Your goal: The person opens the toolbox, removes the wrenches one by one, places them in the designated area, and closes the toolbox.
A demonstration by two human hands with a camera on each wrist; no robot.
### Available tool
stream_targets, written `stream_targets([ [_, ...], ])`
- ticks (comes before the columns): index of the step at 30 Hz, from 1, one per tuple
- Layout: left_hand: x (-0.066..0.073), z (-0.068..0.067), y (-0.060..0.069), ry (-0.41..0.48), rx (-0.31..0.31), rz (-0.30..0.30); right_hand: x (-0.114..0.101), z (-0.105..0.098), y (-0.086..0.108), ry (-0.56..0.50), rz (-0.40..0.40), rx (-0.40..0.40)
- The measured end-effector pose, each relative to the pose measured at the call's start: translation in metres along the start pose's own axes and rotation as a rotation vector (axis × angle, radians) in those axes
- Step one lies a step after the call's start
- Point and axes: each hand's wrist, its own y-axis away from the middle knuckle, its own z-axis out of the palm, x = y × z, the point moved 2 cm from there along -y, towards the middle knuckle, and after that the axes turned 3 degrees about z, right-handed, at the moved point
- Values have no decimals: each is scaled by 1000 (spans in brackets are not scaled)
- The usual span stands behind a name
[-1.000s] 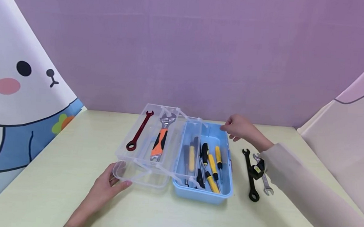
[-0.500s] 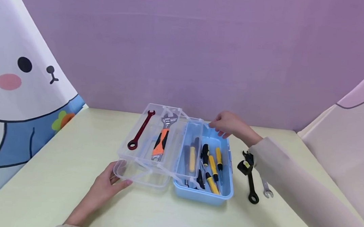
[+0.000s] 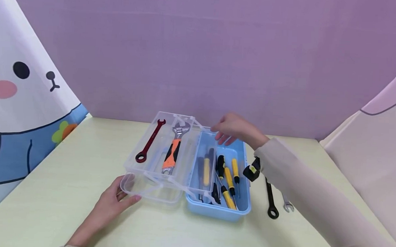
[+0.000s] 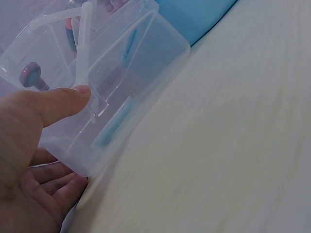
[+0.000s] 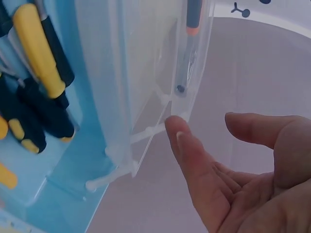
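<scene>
In the head view, a light-blue toolbox [image 3: 214,212] stands with its clear lid [image 3: 169,200] folded out to the left. My left hand [image 3: 109,203] holds the lid's near-left corner, thumb inside and fingers outside in the left wrist view. Clear trays on hinged arms hold a red combination wrench [image 3: 150,141] and an orange-handled adjustable wrench [image 3: 173,151]. My right hand [image 3: 235,128] hovers over the toolbox's far end, holding nothing. In the right wrist view its index finger [image 5: 184,150] is close to a white hinge arm [image 5: 148,132], thumb apart; contact is unclear.
Several yellow-and-black screwdrivers [image 3: 228,197] lie in the blue base. To its right on the table [image 3: 140,228] are a black combination wrench [image 3: 271,200] and a silver wrench [image 3: 288,204], both partly hidden by the right sleeve. A purple backdrop [image 3: 200,64] stands behind.
My right hand has moved left, from the toolbox's far-right corner toward the tray hinge arms. The left hand stays at the lid corner.
</scene>
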Motion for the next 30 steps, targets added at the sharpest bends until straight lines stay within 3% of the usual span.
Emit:
stream_targets([
  [16,2,3,0,4,4,10,-40,18,-10,-138,49,-61],
  [25,3,2,1,8,-1,-8,-65,32,-13,-75,50,-32],
  [30,1,1,4,12,0,-12,-77,42,-19,-64,58,-68],
])
